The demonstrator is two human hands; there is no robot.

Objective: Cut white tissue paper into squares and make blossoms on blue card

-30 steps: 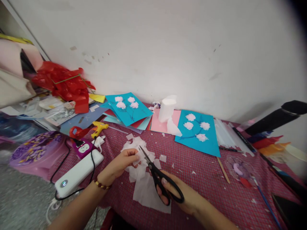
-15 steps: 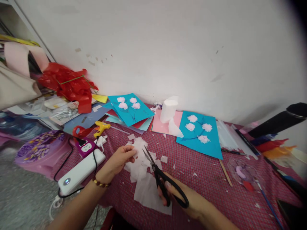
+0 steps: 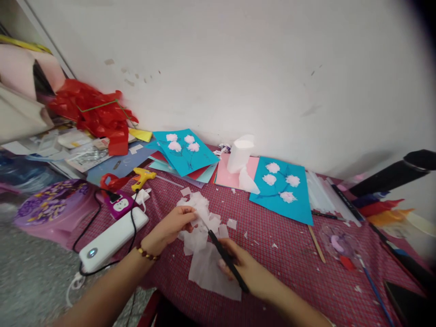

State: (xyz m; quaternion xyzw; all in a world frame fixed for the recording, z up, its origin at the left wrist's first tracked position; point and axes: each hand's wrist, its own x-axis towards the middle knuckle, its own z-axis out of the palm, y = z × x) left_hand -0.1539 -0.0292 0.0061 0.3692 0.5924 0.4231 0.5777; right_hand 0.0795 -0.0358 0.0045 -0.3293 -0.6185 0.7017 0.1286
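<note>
My left hand point(image 3: 181, 221), with a beaded bracelet on its wrist, pinches a small piece of white tissue paper above the loose tissue pieces. In my right hand point(image 3: 235, 261) are black-handled scissors point(image 3: 225, 256), turned edge-on, their blades pointing up and left to the paper at my left fingertips. Whether the blades are apart or together cannot be made out. Beneath both hands lies a heap of cut white tissue paper point(image 3: 199, 204), and a larger tissue sheet point(image 3: 214, 277) spreads below it towards me.
Blue cards with white paper flowers, one on the left point(image 3: 189, 154) and one on the right point(image 3: 282, 190), lie near the wall. A yellow glue gun point(image 3: 142, 178), a white power bank point(image 3: 114, 238) and a purple socket block point(image 3: 119, 204) are at left. A paintbrush point(image 3: 374, 286) lies right.
The scissors have rotated in my right hand from showing both handle loops to edge-on, with their tips nearer the left fingers. My left hand still pinches paper. The view has shifted slightly.
</note>
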